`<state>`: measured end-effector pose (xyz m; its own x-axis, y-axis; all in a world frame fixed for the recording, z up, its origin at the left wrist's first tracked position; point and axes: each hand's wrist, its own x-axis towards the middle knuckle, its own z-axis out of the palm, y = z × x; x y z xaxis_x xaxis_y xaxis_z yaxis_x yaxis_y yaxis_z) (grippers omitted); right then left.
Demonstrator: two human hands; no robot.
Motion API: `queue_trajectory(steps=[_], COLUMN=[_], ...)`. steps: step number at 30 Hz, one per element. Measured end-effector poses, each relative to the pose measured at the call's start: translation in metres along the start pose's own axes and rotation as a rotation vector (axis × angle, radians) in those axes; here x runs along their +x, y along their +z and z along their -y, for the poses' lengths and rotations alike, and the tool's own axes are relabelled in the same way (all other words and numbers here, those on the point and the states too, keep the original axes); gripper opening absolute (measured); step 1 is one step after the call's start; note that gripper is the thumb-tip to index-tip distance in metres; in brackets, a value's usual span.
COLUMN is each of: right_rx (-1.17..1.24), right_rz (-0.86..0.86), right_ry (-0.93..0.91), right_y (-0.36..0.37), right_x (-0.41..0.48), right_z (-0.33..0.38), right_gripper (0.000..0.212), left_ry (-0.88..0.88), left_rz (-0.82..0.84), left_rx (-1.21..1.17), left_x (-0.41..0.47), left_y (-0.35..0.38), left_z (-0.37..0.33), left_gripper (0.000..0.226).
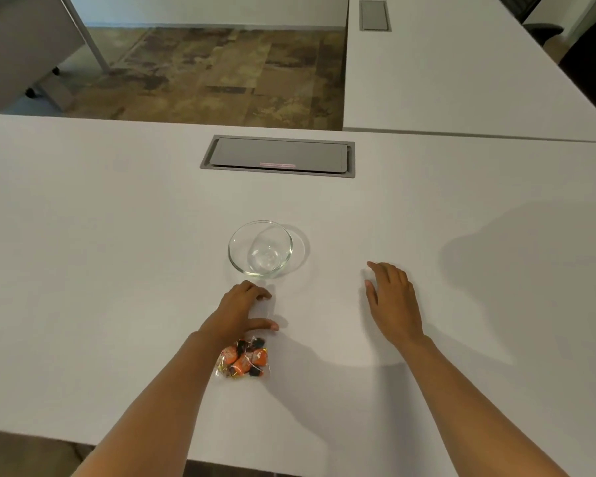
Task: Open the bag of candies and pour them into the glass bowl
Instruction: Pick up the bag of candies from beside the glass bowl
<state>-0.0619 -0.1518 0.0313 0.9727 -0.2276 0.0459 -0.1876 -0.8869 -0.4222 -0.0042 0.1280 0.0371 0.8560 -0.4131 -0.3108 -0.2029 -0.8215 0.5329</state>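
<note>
A small clear plastic bag of candies [243, 361], with orange and black wrapped sweets bunched at its near end, lies on the white table [117, 253]. Its empty clear top runs away from me under my left hand [241, 309], whose curled fingers and thumb pinch that top part. Just beyond this hand stands the glass bowl [260, 249], upright and empty. My right hand [391, 301] hovers palm down to the right of the bowl, fingers spread, touching neither bag nor bowl.
A grey cable hatch [277, 156] is set flush into the table behind the bowl. A second white desk [461, 80] adjoins at the far right. The table's near edge runs under my forearms.
</note>
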Motion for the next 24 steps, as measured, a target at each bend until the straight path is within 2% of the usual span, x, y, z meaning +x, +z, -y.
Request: queue_trajectory(steps=[6,9,14,17,20,24], right_rx=[0.046,0.115,0.379,0.517,0.643,0.797], right_rz=[-0.003,-0.018,-0.03,-0.074,-0.106,-0.123], right_ry=[-0.02,-0.03,0.04,0.082,0.097,0.084], right_y=[-0.001,-0.002,-0.006,-0.015,-0.033,-0.064], right_x=[0.001,0.003,0.01,0.018,0.031,0.05], right_z=[0.009,0.011,0.02,0.035,0.055,0.088], right_gripper=[0.038,0.036,0.031,0.028,0.024,0.021], left_ry=[-0.089,-0.127,-0.114,-0.063,-0.023,-0.013], left_rz=[0.069,0.108,0.35,0.403,0.303,0.0], left_rx=[-0.121,-0.174,-0.32,-0.462,-0.651,-0.873], left_x=[0.009,0.012,0.013,0.014,0.015,0.021], left_y=[-0.008,-0.011,-0.035,-0.056,-0.076,-0.1], left_z=[0.001,-0.005,-0.033,-0.057,-0.081,-0.108], left_gripper=[0.018,0.027,0.012,0.004,0.012,0.007])
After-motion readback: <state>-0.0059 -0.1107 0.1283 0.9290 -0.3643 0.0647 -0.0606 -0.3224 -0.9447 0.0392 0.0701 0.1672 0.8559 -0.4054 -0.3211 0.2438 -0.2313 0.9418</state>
